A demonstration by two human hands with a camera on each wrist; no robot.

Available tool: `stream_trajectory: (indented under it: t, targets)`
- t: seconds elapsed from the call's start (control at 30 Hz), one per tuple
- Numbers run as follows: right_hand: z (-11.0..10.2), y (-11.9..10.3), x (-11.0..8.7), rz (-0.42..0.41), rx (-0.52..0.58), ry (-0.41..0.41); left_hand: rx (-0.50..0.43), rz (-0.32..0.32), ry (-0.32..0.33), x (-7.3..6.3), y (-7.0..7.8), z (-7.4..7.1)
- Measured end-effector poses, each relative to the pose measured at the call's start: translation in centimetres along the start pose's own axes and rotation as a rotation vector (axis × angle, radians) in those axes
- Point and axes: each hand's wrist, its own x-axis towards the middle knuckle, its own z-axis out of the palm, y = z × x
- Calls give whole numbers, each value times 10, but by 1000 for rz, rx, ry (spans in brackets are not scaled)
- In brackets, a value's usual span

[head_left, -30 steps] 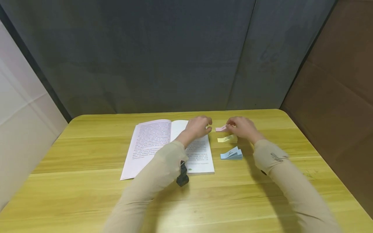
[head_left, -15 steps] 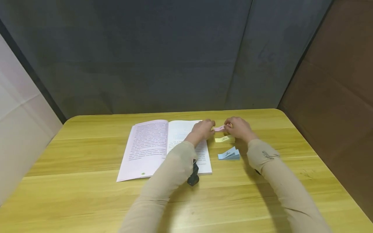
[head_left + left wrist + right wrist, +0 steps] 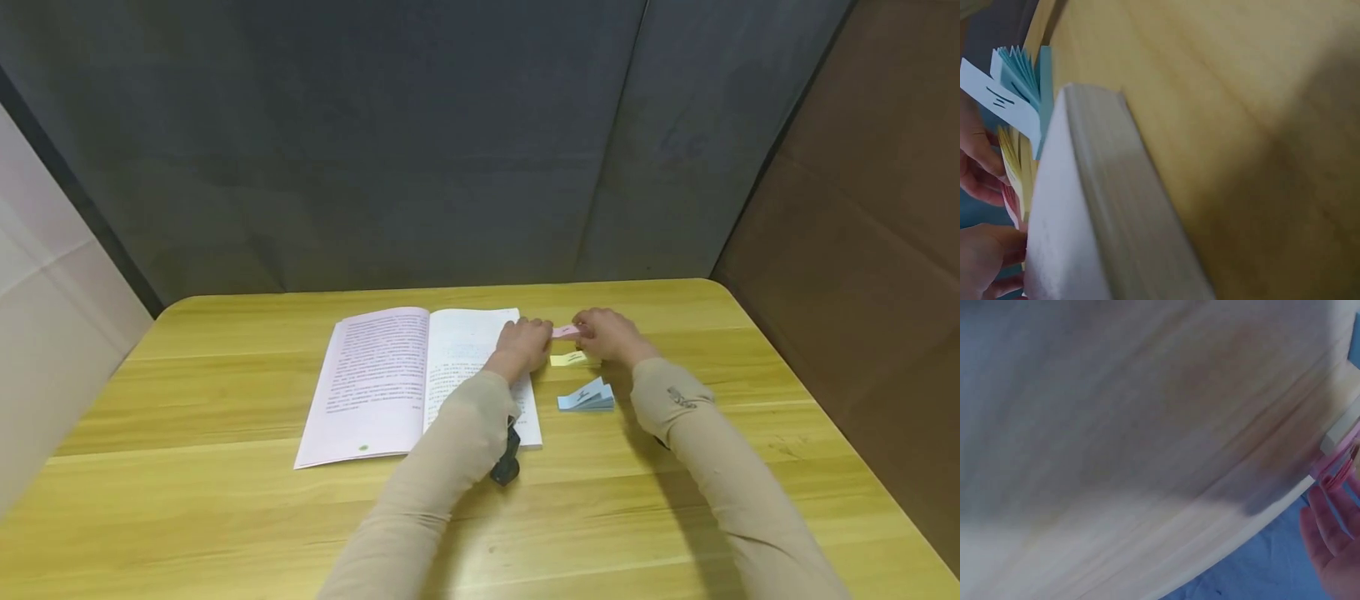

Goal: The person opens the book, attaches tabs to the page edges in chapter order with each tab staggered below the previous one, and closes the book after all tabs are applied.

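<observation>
A small pad of pink sticky notes (image 3: pixel 566 332) lies on the table right of an open book (image 3: pixel 378 375). At the pad's right end my right hand (image 3: pixel 609 336) pinches its sheets, which look fanned in the right wrist view, where fingers of that hand (image 3: pixel 1338 540) are under pink paper (image 3: pixel 1340 472). My left hand (image 3: pixel 527 340) lies over the book's right edge, its fingertips at the pad's left end; in the left wrist view this hand (image 3: pixel 982 259) has a fingertip touching or almost touching the pad. Nearer me are a yellow pad (image 3: pixel 570 359) and a blue pad (image 3: pixel 587 396).
The book's pages carry printed text. Dark marks are written on the top notes. The wooden table (image 3: pixel 225 517) ends at a dark fabric wall (image 3: pixel 420 167), with a brown panel (image 3: pixel 862 250) on the right and a white one (image 3: pixel 60 300) on the left.
My left hand has moved right from above the page to the pink pad's left end. My right hand stays at the right end, and the pad's sheets now look lifted there.
</observation>
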Motion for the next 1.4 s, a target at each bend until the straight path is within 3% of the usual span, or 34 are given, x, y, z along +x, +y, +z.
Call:
stream_trajectory:
  t: [0.43,0.7,1.07,1.4]
  targets:
    - [8,-5,-2,-26,-34,33,56,-25,35,2,3,6]
    - [9,-9,0,-104,-24,86,3,-28,106,1,-2,6]
    - [-10,-14,2,-188,-29,124,-64,47,299,-3,-15,-5]
    - [-29,-20,-6,-287,-34,168,-158,188,333,-24,-27,-30]
